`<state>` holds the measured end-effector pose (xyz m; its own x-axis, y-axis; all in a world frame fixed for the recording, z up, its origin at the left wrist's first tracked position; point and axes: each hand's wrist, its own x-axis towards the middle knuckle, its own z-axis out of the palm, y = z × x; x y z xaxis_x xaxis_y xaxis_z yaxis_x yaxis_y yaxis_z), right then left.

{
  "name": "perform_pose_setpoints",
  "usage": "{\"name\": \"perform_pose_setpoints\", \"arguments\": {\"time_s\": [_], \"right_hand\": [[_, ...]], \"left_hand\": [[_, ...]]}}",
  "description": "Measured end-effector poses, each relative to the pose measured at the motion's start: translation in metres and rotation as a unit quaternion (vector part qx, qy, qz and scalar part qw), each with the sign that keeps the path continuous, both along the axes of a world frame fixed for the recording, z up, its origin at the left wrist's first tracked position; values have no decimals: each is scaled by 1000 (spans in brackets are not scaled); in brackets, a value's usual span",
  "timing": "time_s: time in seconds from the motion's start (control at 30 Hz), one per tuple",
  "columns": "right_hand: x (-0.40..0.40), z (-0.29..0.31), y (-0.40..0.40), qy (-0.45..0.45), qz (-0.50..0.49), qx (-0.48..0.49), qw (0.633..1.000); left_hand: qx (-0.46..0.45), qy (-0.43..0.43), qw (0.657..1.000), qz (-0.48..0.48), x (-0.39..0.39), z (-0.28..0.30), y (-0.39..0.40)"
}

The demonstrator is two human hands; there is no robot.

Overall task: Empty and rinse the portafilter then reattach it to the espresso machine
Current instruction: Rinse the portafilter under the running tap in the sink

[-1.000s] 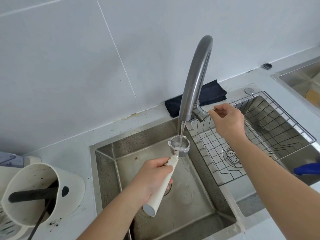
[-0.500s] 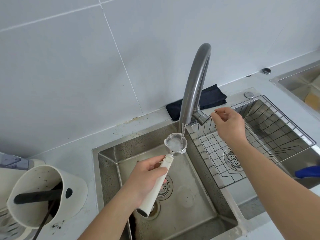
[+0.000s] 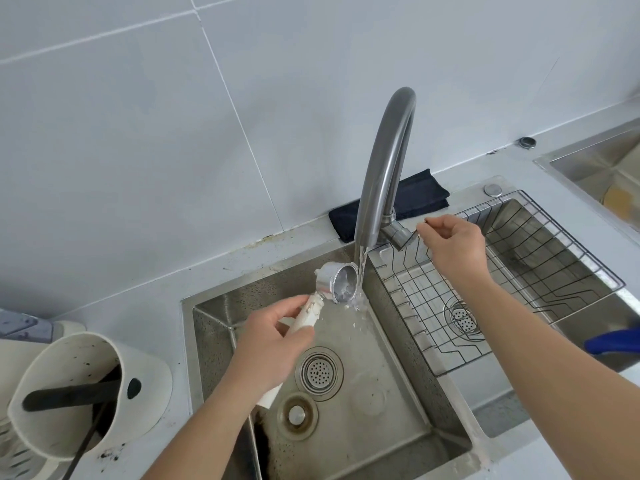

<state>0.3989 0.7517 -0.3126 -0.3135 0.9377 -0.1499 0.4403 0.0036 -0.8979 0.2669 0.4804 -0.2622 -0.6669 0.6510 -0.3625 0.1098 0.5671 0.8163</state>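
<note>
Over sink [image 3: 221, 327] — L hand [image 3: 268, 344] grips tilted portafilter [image 3: 334, 284]; R hand [image 3: 453, 242] pinched loosely by faucet [image 3: 384, 168].

Portafilter [image 3: 337, 283] over sink [image 3: 398, 393], under faucet [image 3: 384, 161].

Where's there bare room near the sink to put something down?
Free: the wire rack basket right of the steel faucet, and grey counter between the white knock box and the left basin. Crowded: under the tap, around the metal portafilter.
</note>
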Motion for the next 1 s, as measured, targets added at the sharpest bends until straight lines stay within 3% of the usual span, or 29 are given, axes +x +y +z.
{"name": "perform_pose_setpoints", "arguments": {"time_s": [0.3,0.57,0.73,1.0], "right_hand": [[-14,11,5,-3,9,20,1000],[-15,11,5,-8,5,27,1000],[-15,10,4,-13,3,32,999],[-15,13,2,-21,4,35,999]], "left_hand": [[-13,198,980,-18,-15,-3,-7],[-26,418,901,-113,-22,-13,-6],[-24,478,867,-143,-26,-17,-7],[-28,488,860,-146,-26,-19,-10]]}}
